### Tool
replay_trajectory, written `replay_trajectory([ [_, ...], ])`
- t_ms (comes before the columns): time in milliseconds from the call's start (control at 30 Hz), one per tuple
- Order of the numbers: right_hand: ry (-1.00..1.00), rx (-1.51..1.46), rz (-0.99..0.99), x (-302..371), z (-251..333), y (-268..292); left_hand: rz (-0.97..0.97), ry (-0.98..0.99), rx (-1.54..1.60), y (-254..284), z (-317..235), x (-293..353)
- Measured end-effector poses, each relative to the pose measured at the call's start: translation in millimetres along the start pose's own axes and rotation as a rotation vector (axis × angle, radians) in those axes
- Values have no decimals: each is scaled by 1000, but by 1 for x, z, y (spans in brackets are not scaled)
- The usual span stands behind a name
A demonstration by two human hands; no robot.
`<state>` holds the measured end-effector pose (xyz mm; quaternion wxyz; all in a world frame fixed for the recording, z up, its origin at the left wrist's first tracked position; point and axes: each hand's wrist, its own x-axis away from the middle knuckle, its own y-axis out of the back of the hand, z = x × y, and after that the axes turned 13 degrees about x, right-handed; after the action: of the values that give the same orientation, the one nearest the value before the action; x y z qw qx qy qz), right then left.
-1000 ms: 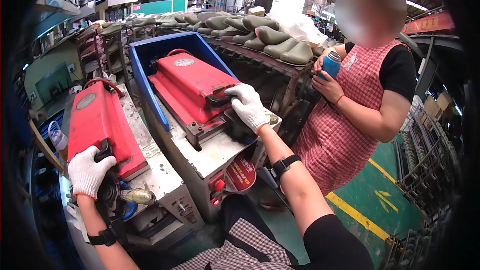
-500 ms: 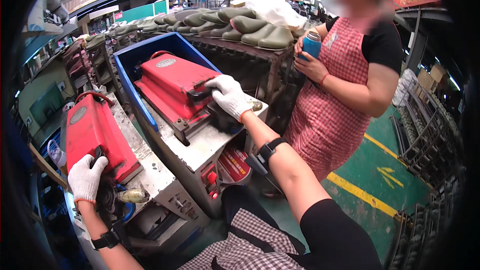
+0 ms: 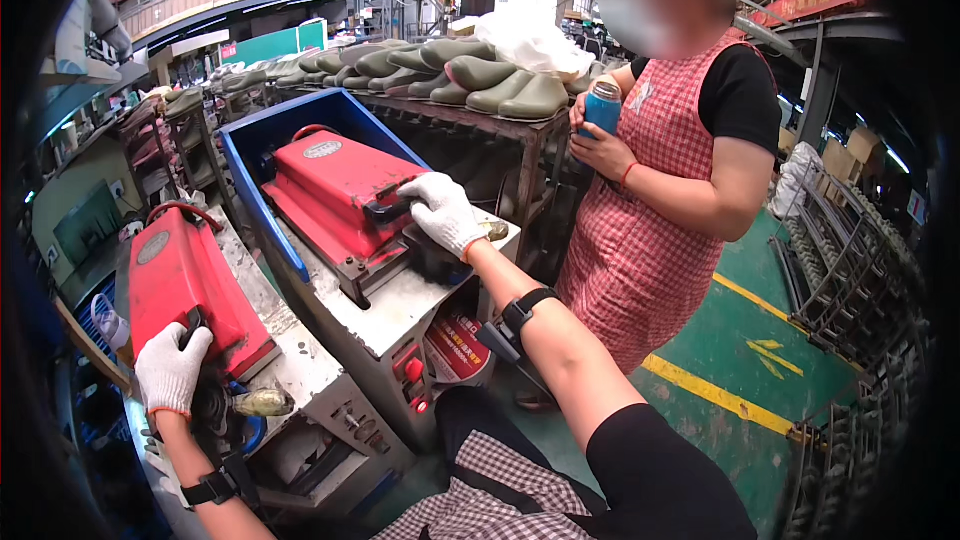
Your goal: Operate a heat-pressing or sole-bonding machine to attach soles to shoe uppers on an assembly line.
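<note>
1. Your left hand (image 3: 170, 370), in a white work glove, sits at the near lower corner of the left red press lid (image 3: 185, 285). Its fingers are curled around the black handle (image 3: 192, 323) at that corner, gripping it.
2. That left lid is tilted, with its far end raised and its near edge right under your hand. It rests on a grey, worn machine base (image 3: 300, 380) that runs toward you.
3. Just below your left hand, a small brass-coloured knob (image 3: 262, 402) sticks out from the base, close to your wrist but not touching the glove.
4. Your right hand (image 3: 443, 212), also in a white glove, is stretched forward to the right red press lid (image 3: 335, 180). The fingers are closed over the black handle (image 3: 388, 208) at the lid's near right edge, and your palm lies on top of it.
5. That right lid lies slanted inside a blue guard frame (image 3: 255, 190), just beyond and to the left of your hand. Under it is a second red plate (image 3: 310, 230), and the grey machine table (image 3: 400, 295) is beneath your wrist.
6. A black band (image 3: 525, 310) wraps your right forearm, and another black band (image 3: 215, 485) wraps your left wrist.
7. To your right, a person in a red checked apron (image 3: 640, 240) stands near the machine and holds a blue bottle (image 3: 602, 108) in both hands.
8. Behind the presses, a rack (image 3: 480, 115) carries a row of olive green boots (image 3: 500, 90).
</note>
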<state>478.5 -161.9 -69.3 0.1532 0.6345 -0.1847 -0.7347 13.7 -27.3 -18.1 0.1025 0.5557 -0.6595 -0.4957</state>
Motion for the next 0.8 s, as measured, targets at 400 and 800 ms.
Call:
replay_trajectory([
  [400,-9,22,39,-1,-1,0,-17,-1,26,0,-2,2],
  [800,-9,11,-10,-3,-6,-1,16,17,12,-6,-6,-2],
])
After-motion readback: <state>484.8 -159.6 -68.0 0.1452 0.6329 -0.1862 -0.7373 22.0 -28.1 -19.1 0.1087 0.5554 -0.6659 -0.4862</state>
